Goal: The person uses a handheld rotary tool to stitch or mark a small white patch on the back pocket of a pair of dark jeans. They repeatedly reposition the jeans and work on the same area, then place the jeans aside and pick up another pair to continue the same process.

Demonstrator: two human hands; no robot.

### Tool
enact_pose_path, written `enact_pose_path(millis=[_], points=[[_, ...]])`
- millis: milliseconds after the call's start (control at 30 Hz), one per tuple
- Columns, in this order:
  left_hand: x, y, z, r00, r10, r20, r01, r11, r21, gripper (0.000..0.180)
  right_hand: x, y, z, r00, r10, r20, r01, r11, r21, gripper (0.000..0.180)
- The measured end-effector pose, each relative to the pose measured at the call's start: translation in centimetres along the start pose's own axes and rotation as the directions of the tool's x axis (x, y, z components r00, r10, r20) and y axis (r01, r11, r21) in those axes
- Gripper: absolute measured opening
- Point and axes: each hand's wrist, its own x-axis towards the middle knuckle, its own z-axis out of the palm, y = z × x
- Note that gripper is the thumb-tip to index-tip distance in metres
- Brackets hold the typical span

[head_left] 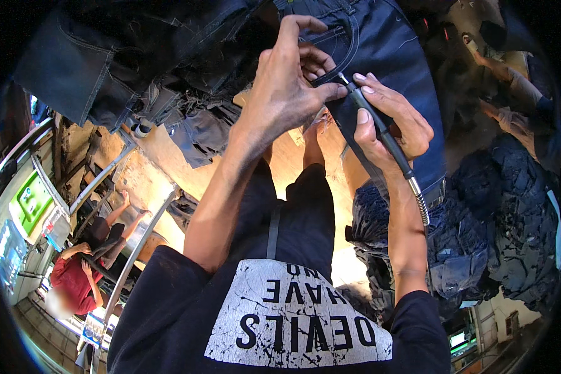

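In front of me hangs a pair of dark blue jeans, its curved pocket opening edged with stitching. My left hand is at that pocket, thumb and curled fingers on the denim at its edge, index finger raised. Between the fingers and thumb of my right hand is a black pen-shaped rotary tool handpiece. Its thin metal tip touches or nearly touches the pocket edge, close to my left thumb. From the rear end a metal spring sleeve leads into a thin cable down along my right forearm.
More dark jeans hang at the upper left. Bundles of dark garments are heaped on the right. A metal rail runs on the left, where a person in a red shirt sits. Another person's arm shows at the far right.
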Motion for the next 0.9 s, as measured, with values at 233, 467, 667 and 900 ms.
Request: enact_pose_path(millis=[233,467,667,900], points=[[0.6,1.1,-0.8,0.991,-0.106,0.085,0.112,0.991,-0.069,0.079,0.1,0.0,0.2,0.998,-0.019,0.062,0.019,1.0,0.0,0.021],[0.6,1.8,-0.8,0.983,-0.16,0.089,0.171,0.976,-0.137,0.075,0.1,0.2,0.4,0.998,-0.034,0.049,0.037,0.998,-0.052,0.022],[0.2,0.8,-0.2,0.993,-0.105,0.051,0.114,0.968,-0.224,0.079,0.0,-0.1,0.3,0.998,0.021,0.052,-0.017,0.997,-0.069,0.022],[-0.8,-0.6,1.2,0.994,-0.103,-0.03,0.084,0.922,-0.377,0.086,-0.2,0.0,0.0,0.997,0.064,0.037,-0.062,0.996,-0.065,0.026]])
